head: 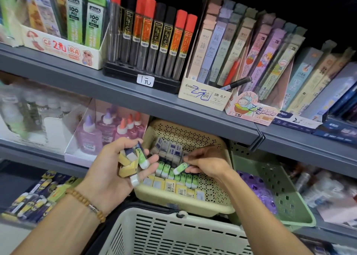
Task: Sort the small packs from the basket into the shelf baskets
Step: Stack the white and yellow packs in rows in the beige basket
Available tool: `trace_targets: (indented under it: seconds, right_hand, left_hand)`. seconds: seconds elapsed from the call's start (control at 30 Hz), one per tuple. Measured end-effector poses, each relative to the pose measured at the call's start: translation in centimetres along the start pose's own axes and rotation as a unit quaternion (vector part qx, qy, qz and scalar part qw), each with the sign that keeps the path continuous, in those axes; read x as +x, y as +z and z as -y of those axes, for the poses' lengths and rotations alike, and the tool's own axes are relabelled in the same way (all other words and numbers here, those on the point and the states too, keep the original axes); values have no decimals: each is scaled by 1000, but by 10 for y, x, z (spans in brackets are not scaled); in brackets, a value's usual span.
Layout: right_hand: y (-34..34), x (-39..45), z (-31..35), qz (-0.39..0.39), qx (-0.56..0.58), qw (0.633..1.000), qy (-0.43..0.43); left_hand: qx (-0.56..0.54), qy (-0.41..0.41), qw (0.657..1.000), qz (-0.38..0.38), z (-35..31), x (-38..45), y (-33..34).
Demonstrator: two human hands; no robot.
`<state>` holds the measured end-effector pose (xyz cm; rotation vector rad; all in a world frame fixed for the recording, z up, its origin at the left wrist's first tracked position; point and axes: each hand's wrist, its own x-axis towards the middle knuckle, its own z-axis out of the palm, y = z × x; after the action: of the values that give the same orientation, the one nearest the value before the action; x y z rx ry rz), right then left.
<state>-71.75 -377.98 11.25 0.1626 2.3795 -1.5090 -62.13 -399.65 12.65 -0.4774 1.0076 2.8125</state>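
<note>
The left hand (pixel 116 169) is cupping a bunch of small packs (pixel 131 161), yellow, white and green, its fingers curled loosely around them. At its 3 o'clock, the right hand (pixel 206 163) is pinching one green pack (pixel 180 168) between its fingertips, just above the green row (pixel 179 176) in the beige shelf basket (pixel 185 202). At that basket's 6 o'clock, the white basket (pixel 173 233) is sitting; at 3 o'clock, a green basket (pixel 280 194).
</note>
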Motion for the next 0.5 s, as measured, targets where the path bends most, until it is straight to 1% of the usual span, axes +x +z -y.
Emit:
trace_targets:
  seconds: [0.03,0.1,0.23,0.37,0.5]
  right_hand:
    - [1,2,0,17,-1,1000,3]
    - [2,6,-1,33,-40,999,-1]
    - [7,17,-4,25,-91,996,-6]
    - [20,24,-8,16,-89,996,1]
    - [27,27,-12,35,-94,995,19]
  left_hand:
    - [3,-2,1000,-2,-1,0,-1]
    - [8,-5,1000,-6,-2,0,-2]
    - [43,-7,999,-1,-4,1,-3]
    - [49,-19,999,3,-2,0,-2]
    - [33,-33,999,13,0,-1,0]
